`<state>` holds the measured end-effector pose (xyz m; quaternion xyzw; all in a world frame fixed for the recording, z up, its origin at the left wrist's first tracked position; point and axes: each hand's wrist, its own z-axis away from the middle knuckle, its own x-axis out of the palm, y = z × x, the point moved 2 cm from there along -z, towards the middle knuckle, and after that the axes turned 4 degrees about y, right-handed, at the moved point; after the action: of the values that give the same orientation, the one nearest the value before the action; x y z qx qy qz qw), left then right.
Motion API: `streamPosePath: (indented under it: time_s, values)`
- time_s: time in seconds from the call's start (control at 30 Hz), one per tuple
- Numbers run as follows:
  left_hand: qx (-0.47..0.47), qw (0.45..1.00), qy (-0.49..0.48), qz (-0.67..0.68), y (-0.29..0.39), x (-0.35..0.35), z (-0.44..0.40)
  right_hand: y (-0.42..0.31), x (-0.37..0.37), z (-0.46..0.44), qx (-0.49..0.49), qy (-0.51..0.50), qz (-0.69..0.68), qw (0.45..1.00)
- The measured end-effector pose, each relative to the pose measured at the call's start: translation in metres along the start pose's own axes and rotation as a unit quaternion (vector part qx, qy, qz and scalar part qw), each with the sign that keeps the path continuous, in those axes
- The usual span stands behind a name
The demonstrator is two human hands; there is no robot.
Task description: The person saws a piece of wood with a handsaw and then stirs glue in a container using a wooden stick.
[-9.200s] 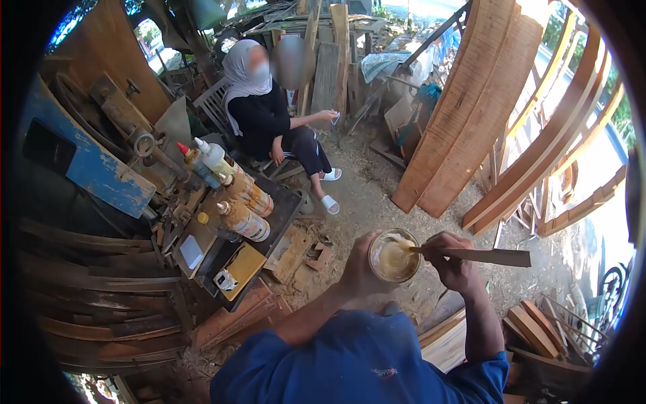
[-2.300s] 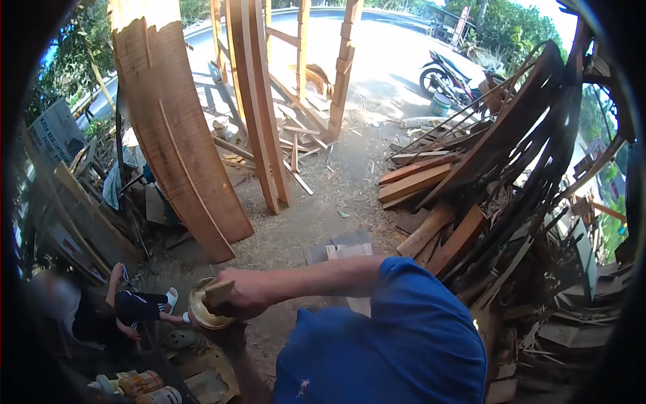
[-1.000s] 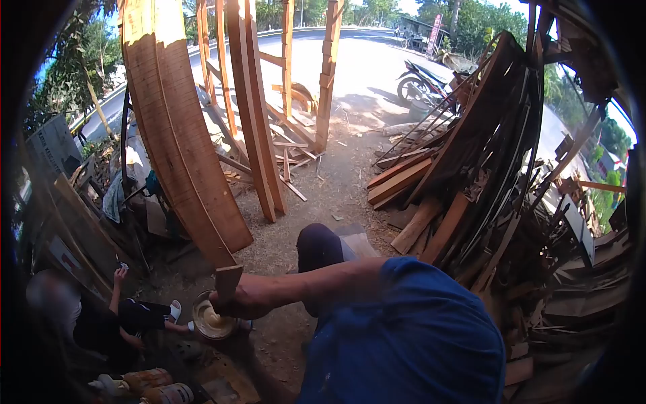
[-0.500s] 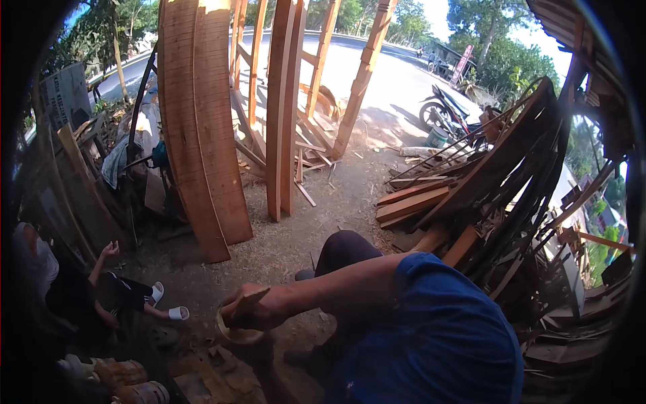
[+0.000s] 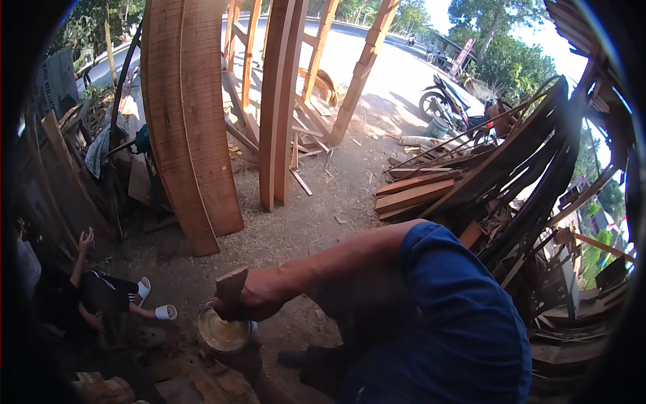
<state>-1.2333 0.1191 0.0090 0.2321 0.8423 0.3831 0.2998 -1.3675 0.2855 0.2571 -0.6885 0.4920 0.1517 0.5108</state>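
Note:
My right hand (image 5: 261,296) is closed around a flat piece of wood (image 5: 231,285), whose broad end sticks up past my fingers. The lower end of the wood is hidden by the hand. Just below it is an open round can (image 5: 221,334) with a pale yellowish, creamy substance inside. My left hand (image 5: 245,357), dark in the shade, holds the can from its lower right side; most of its fingers are hidden.
Tall planks (image 5: 195,135) and upright posts (image 5: 272,121) stand ahead. Stacked timber (image 5: 414,195) lies to the right, with a motorcycle (image 5: 444,104) beyond. A seated person (image 5: 87,289) with white sandals is at left. Used cans (image 5: 104,389) sit at lower left.
The can has turned so its contents show more. My right hand and the flat wood have shifted slightly, the wood standing more upright. The view has moved a little.

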Motion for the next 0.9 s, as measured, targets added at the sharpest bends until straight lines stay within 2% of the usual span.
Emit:
streamPosePath:
  time_s: [0.03,0.1,0.13,0.17,0.23,0.27,0.3,0.37,0.4,0.43,0.47,0.5,0.53,0.57,0.63,0.67,0.73,0.77,0.83,0.87,0.9]
  values:
    - [-0.001,1.0,0.001,0.001,0.01,0.007,0.0,-0.009,0.004,0.002,-0.05,-0.025,-0.025,0.998]
    - [-0.047,0.992,-0.05,0.104,0.046,0.023,-0.008,-0.004,0.012,0.007,-0.07,0.007,-0.119,0.99]
    - [0.005,0.997,-0.071,0.013,0.046,0.027,-0.008,0.005,0.005,0.006,-0.069,0.006,-0.118,0.991]
    - [0.004,0.997,-0.073,0.015,0.052,0.027,-0.014,0.017,-0.008,0.004,-0.058,0.021,-0.076,0.995]
    - [0.057,0.974,-0.022,0.219,0.065,0.026,-0.03,0.024,-0.022,0.005,-0.047,0.034,-0.031,0.998]
    - [-0.026,0.981,0.017,0.19,0.049,0.037,-0.022,0.022,-0.026,0.008,-0.019,0.028,-0.025,0.999]
    - [-0.027,0.981,0.017,0.19,0.048,0.038,-0.019,0.018,-0.03,0.011,0.009,0.022,-0.021,0.999]
    - [-0.033,0.998,-0.019,0.041,0.064,0.038,-0.028,-0.001,-0.025,0.016,-0.04,-0.003,-0.06,0.997]
    - [-0.108,0.984,-0.052,0.131,0.062,0.045,-0.025,-0.005,-0.027,0.015,-0.063,0.016,-0.096,0.993]
    - [-0.079,0.986,-0.057,0.133,0.062,0.049,-0.027,-0.007,-0.033,0.013,-0.088,0.032,-0.13,0.987]
    - [-0.002,0.991,-0.06,0.121,0.069,0.049,-0.047,0.0,-0.05,0.01,-0.088,0.034,-0.132,0.987]
    - [0.048,0.992,-0.068,0.099,0.069,0.039,-0.065,0.014,-0.066,0.005,-0.063,0.002,-0.139,0.988]
    - [0.096,0.991,-0.078,0.05,0.07,0.009,-0.089,0.03,-0.05,-0.015,-0.056,-0.019,-0.191,0.98]
    - [0.122,0.989,-0.08,0.027,0.075,-0.014,-0.11,0.038,-0.04,-0.042,-0.113,-0.014,-0.157,0.981]
    - [0.118,0.99,-0.024,0.072,0.078,-0.043,-0.127,0.033,-0.039,-0.073,-0.142,-0.023,-0.178,0.974]
    - [0.096,0.994,-0.018,0.049,0.078,-0.058,-0.126,0.032,-0.034,-0.081,-0.161,-0.027,-0.182,0.97]
    - [0.155,0.987,-0.011,-0.026,0.08,-0.07,-0.13,0.024,-0.032,-0.098,-0.173,-0.035,-0.19,0.966]
    - [0.138,0.99,-0.018,-0.027,0.079,-0.071,-0.123,0.019,-0.03,-0.093,-0.162,-0.028,-0.185,0.969]
    - [0.112,0.992,0.023,0.06,0.077,-0.075,-0.113,0.022,-0.023,-0.091,-0.196,-0.022,-0.186,0.963]
    - [0.155,0.985,0.026,0.067,0.073,-0.072,-0.108,0.018,-0.013,-0.097,-0.245,-0.006,-0.187,0.951]
    - [0.198,0.978,0.048,0.041,0.069,-0.07,-0.101,0.021,-0.003,-0.095,-0.148,-0.091,-0.271,0.947]
